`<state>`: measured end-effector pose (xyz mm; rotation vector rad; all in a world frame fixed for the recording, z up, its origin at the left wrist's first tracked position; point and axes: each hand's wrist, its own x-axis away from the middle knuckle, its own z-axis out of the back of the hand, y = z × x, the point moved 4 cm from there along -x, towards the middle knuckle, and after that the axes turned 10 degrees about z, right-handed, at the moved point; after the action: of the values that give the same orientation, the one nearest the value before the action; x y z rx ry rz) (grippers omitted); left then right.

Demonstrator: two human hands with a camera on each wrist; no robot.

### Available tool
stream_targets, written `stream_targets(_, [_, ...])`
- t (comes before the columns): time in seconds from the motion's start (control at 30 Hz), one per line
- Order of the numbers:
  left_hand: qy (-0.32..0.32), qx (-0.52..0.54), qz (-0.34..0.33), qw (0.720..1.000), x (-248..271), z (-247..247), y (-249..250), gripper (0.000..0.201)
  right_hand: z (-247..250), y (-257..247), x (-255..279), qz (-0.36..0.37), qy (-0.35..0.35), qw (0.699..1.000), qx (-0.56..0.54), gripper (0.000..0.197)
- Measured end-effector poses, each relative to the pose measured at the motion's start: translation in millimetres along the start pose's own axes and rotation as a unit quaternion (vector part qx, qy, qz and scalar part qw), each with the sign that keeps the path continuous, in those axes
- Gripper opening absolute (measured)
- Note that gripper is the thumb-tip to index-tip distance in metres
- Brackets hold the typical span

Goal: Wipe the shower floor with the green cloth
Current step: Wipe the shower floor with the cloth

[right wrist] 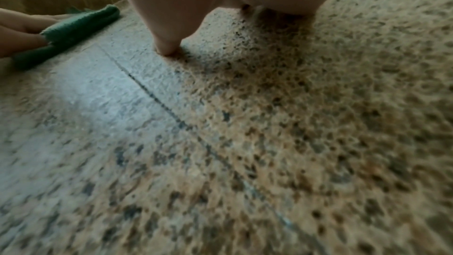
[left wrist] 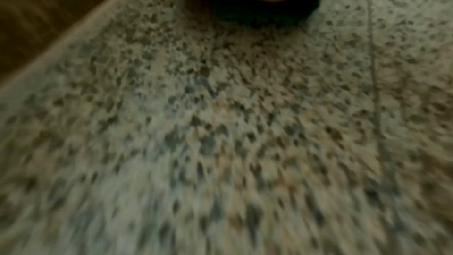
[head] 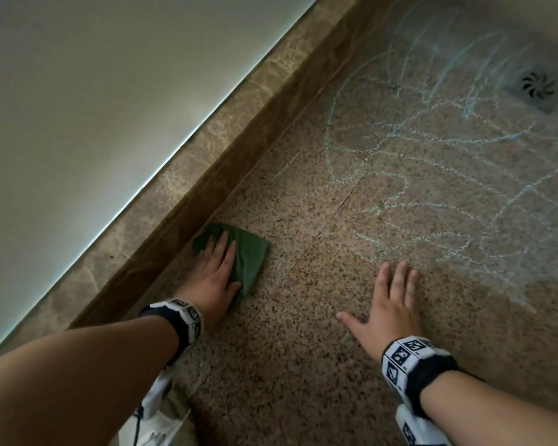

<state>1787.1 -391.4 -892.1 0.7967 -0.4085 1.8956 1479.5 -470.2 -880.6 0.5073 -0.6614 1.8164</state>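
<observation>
The folded green cloth (head: 248, 252) lies on the speckled shower floor (head: 303, 317) close to the brown curb (head: 226, 156). My left hand (head: 215, 268) presses flat on the cloth with straight fingers, thumb at its near edge. To the right, my right hand (head: 390, 297) lies flat on bare floor with spread fingers, holding nothing. The right wrist view shows the cloth (right wrist: 73, 30) off to the left under the left hand's fingers (right wrist: 22, 26), and my right thumb (right wrist: 166, 46) touching the floor. Motion blurs the left wrist view, which shows mostly floor (left wrist: 220, 123).
Pale scribbled soap or chalk lines (head: 416, 162) cover the floor ahead and to the right. A metal drain (head: 538, 86) sits at the far right. A frosted glass panel (head: 78, 91) stands on the curb at left. A tile joint (head: 319, 233) runs between my hands.
</observation>
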Motion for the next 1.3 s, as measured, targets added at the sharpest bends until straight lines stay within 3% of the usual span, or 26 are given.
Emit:
stream_targets(0.23, [0.048, -0.036, -0.054, 0.997, -62, 58, 52, 0.079, -3, 2, -3, 0.002, 0.009, 1.000, -0.005, 0.126])
stream_targets(0.33, [0.038, -0.057, -0.065, 0.996, -77, 67, 84, 0.079, -1, 4, -1, 0.006, 0.019, 0.999, -0.028, 0.126])
stream_targets(0.43, [0.035, -0.093, -0.109, 0.989, -76, 60, 117, 0.078, 1, 16, 4, -0.010, 0.041, 0.998, -0.042, 0.127])
stream_targets(0.53, [0.032, -0.137, -0.181, 0.973, -63, 43, 171, 0.079, 7, 45, 9, -0.078, 0.073, 0.993, -0.050, 0.135])
stream_targets(0.67, [0.005, -0.219, -0.305, 0.927, -11, -12, 255, 0.076, 7, 68, 12, -0.084, 0.097, 0.989, -0.079, 0.135])
stream_targets(0.83, [0.025, -0.224, -0.331, 0.916, -14, -18, 260, 0.079, 3, 70, 10, -0.074, 0.109, 0.988, -0.085, 0.140])
stream_targets(0.93, [0.046, -0.179, -0.268, 0.946, -31, 3, 231, 0.082, 2, 70, 11, -0.077, 0.096, 0.990, -0.069, 0.141])
stream_targets(1.1, [0.081, -0.078, -0.070, 0.991, -65, 48, 149, 0.082, 4, 71, 11, -0.079, 0.060, 0.993, -0.059, 0.138])
stream_targets(1.2, [0.070, -0.030, 0.027, 0.997, -77, 63, 98, 0.082, 5, 70, 9, -0.081, 0.054, 0.994, -0.056, 0.138])
stream_targets(1.3, [0.067, 0.004, 0.046, 0.997, -75, 60, 93, 0.081, 7, 69, 7, -0.078, 0.053, 0.994, -0.057, 0.139])
